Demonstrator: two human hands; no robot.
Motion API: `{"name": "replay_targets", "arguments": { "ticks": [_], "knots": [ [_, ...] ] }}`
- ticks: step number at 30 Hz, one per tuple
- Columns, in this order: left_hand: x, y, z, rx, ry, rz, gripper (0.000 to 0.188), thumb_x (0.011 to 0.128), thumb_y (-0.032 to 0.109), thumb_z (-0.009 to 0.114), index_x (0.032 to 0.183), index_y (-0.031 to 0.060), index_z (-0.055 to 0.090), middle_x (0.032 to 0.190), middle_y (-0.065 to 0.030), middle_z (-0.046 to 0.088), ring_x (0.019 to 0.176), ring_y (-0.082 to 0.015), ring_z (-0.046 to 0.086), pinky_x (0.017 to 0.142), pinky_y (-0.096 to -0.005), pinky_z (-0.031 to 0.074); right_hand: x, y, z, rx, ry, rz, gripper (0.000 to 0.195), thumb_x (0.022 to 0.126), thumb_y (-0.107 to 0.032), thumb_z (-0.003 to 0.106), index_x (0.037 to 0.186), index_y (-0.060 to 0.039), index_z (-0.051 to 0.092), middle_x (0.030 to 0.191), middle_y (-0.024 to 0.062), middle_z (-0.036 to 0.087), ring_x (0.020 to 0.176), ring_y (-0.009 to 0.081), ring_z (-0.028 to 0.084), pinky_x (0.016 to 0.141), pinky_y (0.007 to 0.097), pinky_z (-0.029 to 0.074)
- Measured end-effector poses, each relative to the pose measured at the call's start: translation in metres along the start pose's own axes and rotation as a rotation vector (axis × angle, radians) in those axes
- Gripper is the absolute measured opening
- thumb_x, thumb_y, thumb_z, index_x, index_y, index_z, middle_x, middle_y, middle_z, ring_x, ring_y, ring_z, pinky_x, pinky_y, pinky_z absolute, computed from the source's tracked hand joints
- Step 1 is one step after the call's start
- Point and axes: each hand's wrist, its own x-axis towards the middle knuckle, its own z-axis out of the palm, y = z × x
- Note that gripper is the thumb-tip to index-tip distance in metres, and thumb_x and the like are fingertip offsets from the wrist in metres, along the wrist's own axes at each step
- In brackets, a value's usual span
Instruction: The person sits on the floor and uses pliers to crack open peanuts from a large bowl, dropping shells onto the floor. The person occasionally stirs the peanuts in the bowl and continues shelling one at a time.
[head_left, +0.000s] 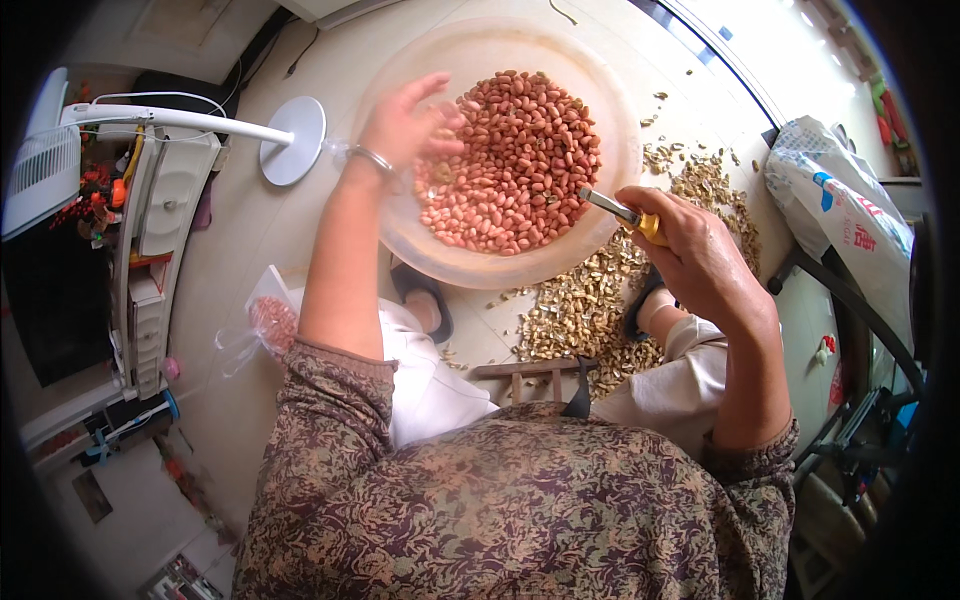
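Note:
A wide, pale plastic basin (501, 274) on the floor holds a heap of shelled, red-skinned peanuts (525, 165). Blurred by motion, my left hand (420, 124) hovers over the basin's left side, fingers spread above the nuts; whether something small is between them cannot be made out. A metal bangle (372, 159) circles that wrist. On the basin's right side my right hand (679, 240) grips a tool with a yellow handle and a flat metal blade (611, 207), pointing left toward the nuts. Its exact kind is unclear.
Empty peanut shells (577, 307) litter the floor below and right of the basin, around my feet. A wooden stool's edge (525, 369) shows between my legs. A clear bag of peanuts (273, 322) lies left. A white fan's base (294, 141) stands upper left, a printed sack (832, 180) right.

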Motion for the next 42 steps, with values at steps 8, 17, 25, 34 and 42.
{"name": "replay_targets", "arguments": {
  "ticks": [8,17,25,34,42],
  "knots": [
    [0.001,-0.044,0.003,1.064,-0.180,0.010,0.027,0.072,0.005,0.072,0.098,0.0038,0.065,0.090,-0.0116,0.068,0.085,-0.0179,0.066,0.072,-0.0337,0.052,0.003,0.001,0.005,-0.002,0.001,-0.054,0.030,0.085,-0.004,0.060,0.115,-0.0034,0.058,0.101,0.0159,0.066,0.090,0.0325,0.064,0.078,0.0387,0.052],
    [0.008,-0.051,0.011,0.577,-0.246,-0.081,0.020,0.074,0.001,0.072,0.092,0.0034,0.064,0.088,-0.0062,0.066,0.079,-0.0130,0.064,0.067,-0.0272,0.054,0.003,0.001,0.006,-0.011,0.010,-0.074,0.030,0.086,-0.004,0.060,0.116,-0.0036,0.058,0.096,0.0167,0.066,0.087,0.0327,0.064,0.077,0.0398,0.051],
    [-0.016,-0.017,0.029,0.209,-0.233,0.080,0.021,0.077,-0.002,0.070,0.096,0.0024,0.064,0.091,-0.0012,0.064,0.080,-0.0094,0.062,0.071,-0.0227,0.053,0.005,-0.003,0.006,0.050,0.020,-0.016,0.025,0.088,-0.007,0.059,0.113,-0.0022,0.058,0.093,0.0171,0.066,0.084,0.0317,0.065,0.072,0.0385,0.051],
    [-0.039,0.011,0.043,-0.217,-0.228,0.209,0.027,0.084,-0.005,0.063,0.110,0.0021,0.063,0.097,-0.0062,0.067,0.086,-0.0134,0.065,0.081,-0.0266,0.054,0.013,-0.026,-0.001,0.140,0.009,0.206,0.024,0.091,-0.013,0.057,0.114,-0.0039,0.056,0.083,0.0179,0.063,0.076,0.0300,0.062,0.070,0.0387,0.048],
    [-0.054,0.031,0.045,-0.728,-0.344,0.021,0.028,0.086,-0.008,0.059,0.114,-0.0046,0.059,0.098,-0.0123,0.064,0.087,-0.0211,0.066,0.082,-0.0318,0.058,0.015,-0.026,0.009,0.095,0.125,0.105,0.030,0.089,-0.006,0.057,0.118,-0.0021,0.054,0.099,0.0198,0.063,0.091,0.0337,0.063,0.079,0.0404,0.049]
  ]
}}
